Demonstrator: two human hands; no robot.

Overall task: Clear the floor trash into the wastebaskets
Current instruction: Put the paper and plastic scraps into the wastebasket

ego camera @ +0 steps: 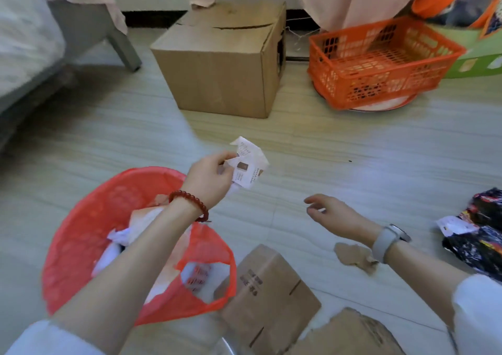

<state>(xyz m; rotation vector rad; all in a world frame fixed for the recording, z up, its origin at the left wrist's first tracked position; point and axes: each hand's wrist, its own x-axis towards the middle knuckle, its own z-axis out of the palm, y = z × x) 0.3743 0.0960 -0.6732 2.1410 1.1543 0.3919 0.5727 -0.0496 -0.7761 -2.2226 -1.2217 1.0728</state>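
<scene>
A crumpled receipt is pinched in the left hand, held above the floor just beyond the red-lined wastebasket, which already holds paper. The right hand hovers with fingers loosely spread, holding nothing. A torn cardboard scrap lies under its wrist; a small box touches the basket.

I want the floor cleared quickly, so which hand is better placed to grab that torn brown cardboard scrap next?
Probably the right hand: it is open, empty, and near the cardboard scrap. The left hand holds crumpled paper.
</scene>
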